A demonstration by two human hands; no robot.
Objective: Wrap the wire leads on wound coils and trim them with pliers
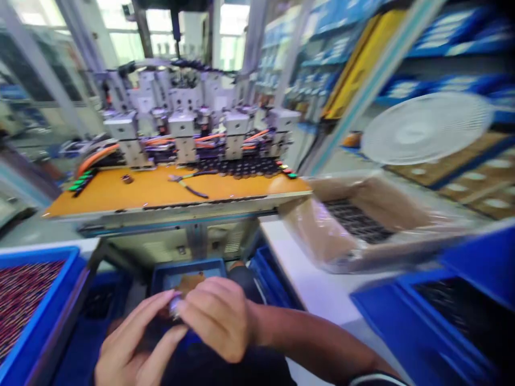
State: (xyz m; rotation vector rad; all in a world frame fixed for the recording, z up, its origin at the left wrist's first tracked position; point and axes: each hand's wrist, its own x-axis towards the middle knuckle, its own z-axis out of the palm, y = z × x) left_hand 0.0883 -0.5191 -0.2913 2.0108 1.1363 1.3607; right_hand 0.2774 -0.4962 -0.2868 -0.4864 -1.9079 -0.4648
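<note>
Low in the middle of the head view, my left hand [139,340] and my right hand [219,316] meet over my lap. Between their fingertips is a small shiny part [175,306], blurred and partly covered by the fingers. The thumb and fingers of my left hand close on it from the left, and the curled fingers of my right hand press on it from the right. Below and behind the hands sits a blue tray [219,265] with a brown piece [189,283] in it.
Ahead, a machine [183,126] stands over an orange work surface [161,190] with pliers [189,186] and a row of black parts [249,167]. A plastic-lined box [308,228] is at right. A blue bin [66,268] of thin reddish pieces stands at left.
</note>
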